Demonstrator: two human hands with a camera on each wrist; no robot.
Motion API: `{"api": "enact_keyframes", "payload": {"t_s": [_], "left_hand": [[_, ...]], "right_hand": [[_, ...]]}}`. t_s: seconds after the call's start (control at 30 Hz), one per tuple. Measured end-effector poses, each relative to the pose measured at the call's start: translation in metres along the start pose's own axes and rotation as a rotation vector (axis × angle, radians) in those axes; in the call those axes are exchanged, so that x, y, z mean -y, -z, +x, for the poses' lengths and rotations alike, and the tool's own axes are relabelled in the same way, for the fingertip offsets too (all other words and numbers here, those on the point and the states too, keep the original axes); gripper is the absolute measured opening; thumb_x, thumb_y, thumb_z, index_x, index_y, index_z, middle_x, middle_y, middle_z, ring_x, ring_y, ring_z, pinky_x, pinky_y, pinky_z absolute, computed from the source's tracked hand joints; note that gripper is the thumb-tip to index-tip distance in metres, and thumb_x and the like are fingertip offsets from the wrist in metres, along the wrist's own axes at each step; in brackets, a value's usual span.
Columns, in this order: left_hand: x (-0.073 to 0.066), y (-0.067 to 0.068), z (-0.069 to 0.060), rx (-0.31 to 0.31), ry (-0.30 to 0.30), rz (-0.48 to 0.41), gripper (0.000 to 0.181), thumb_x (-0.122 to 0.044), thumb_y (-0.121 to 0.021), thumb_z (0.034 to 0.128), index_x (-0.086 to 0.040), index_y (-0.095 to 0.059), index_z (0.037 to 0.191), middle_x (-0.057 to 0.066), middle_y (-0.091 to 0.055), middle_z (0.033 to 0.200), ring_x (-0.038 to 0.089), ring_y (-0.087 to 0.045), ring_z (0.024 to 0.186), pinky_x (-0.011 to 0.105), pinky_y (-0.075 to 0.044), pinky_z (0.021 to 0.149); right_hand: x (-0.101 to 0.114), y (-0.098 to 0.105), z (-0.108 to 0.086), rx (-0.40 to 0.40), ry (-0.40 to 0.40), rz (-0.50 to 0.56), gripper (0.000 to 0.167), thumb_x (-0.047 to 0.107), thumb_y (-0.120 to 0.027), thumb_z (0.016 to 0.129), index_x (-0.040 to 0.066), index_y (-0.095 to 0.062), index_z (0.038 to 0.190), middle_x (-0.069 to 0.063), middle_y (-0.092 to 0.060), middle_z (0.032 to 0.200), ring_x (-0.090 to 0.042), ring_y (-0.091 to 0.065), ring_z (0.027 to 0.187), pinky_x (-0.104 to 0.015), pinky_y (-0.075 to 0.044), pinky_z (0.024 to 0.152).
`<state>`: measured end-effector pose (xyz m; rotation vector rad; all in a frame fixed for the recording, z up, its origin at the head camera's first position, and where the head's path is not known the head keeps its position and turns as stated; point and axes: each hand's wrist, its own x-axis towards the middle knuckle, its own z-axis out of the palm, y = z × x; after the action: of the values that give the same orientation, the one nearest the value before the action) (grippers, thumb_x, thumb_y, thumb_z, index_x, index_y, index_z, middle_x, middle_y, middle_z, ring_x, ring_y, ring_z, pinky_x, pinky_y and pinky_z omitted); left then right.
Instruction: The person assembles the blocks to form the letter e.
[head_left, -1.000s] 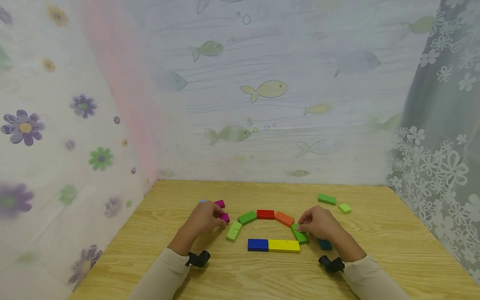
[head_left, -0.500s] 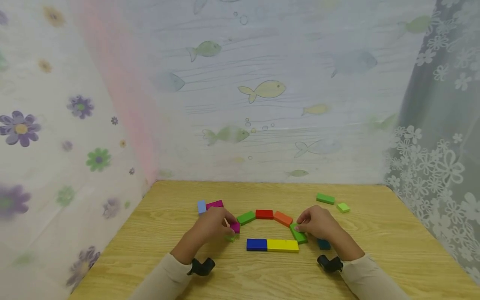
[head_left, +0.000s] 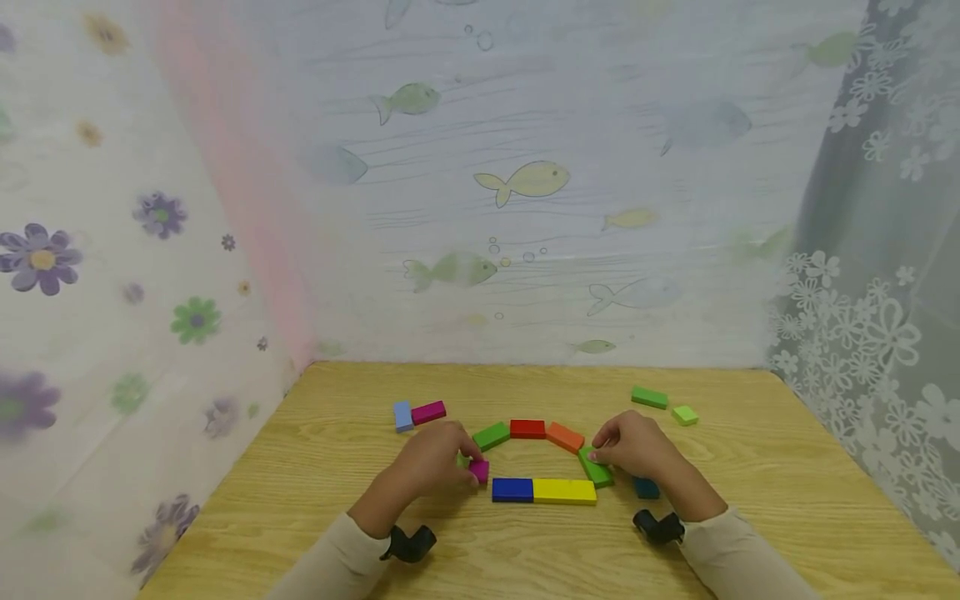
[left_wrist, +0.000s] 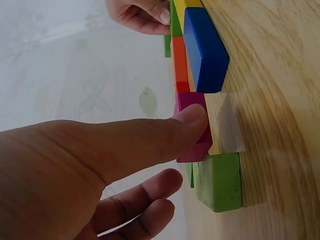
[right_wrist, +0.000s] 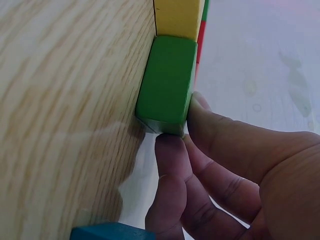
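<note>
My left hand [head_left: 435,460] pinches a magenta block [head_left: 479,471] left of the blue block [head_left: 512,490]. In the left wrist view the thumb lies over the magenta block [left_wrist: 202,146], near a light green block [left_wrist: 226,182]. My right hand [head_left: 639,450] holds the green block [head_left: 596,467] at the arch's right end; the right wrist view shows thumb and fingers against that green block [right_wrist: 167,80]. Between the hands, a green block [head_left: 491,436], a red block [head_left: 527,429] and an orange block [head_left: 565,436] form a curve. A yellow piece [head_left: 564,492] touches the blue block.
A light blue block [head_left: 402,416] and another magenta block [head_left: 428,412] lie at the back left. At the back right are a green block [head_left: 649,397] and a small lime block [head_left: 685,415]. A teal block [head_left: 646,488] lies beside my right wrist.
My left hand has carried the magenta block right and toward the table's front, uncovering the light blue block and covering most of the light green one. The right hand has stayed on its green block.
</note>
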<state>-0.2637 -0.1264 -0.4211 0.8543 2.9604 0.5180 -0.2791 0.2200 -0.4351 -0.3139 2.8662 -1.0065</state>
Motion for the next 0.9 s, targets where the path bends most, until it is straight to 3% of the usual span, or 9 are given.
{"api": "enact_keyframes", "payload": {"t_s": [0.33, 0.6, 0.9], "left_hand": [[-0.0030, -0.0022, -0.0015, 0.050, -0.011, 0.012, 0.023, -0.035, -0.095, 0.0730, -0.029, -0.084, 0.092, -0.012, -0.063, 0.097, 0.008, -0.056, 0.093, 0.028, -0.050, 0.076], [-0.0044, -0.0023, -0.0011, 0.053, -0.027, 0.030, 0.024, -0.038, -0.097, 0.0698, -0.031, -0.084, 0.088, -0.014, -0.066, 0.094, 0.008, -0.058, 0.092, 0.029, -0.052, 0.077], [-0.0058, -0.0022, -0.0005, 0.088, 0.000, -0.026, 0.023, -0.037, -0.097, 0.0689, -0.030, -0.083, 0.086, -0.014, -0.066, 0.097, 0.009, -0.058, 0.092, 0.028, -0.050, 0.076]], "right_hand": [[0.0011, -0.0003, -0.0022, 0.004, -0.008, 0.005, 0.016, 0.022, -0.085, 0.086, 0.010, -0.079, 0.094, 0.002, -0.068, 0.080, -0.015, -0.060, 0.071, -0.033, -0.050, 0.063], [0.0013, 0.0002, -0.0021, 0.002, 0.001, -0.001, 0.016, 0.022, -0.085, 0.086, 0.010, -0.079, 0.094, 0.002, -0.069, 0.080, -0.014, -0.060, 0.072, -0.033, -0.050, 0.063], [-0.0007, -0.0007, -0.0004, 0.004, -0.010, 0.005, 0.017, 0.023, -0.086, 0.086, 0.011, -0.079, 0.094, 0.001, -0.068, 0.080, -0.015, -0.060, 0.072, -0.033, -0.050, 0.063]]}}
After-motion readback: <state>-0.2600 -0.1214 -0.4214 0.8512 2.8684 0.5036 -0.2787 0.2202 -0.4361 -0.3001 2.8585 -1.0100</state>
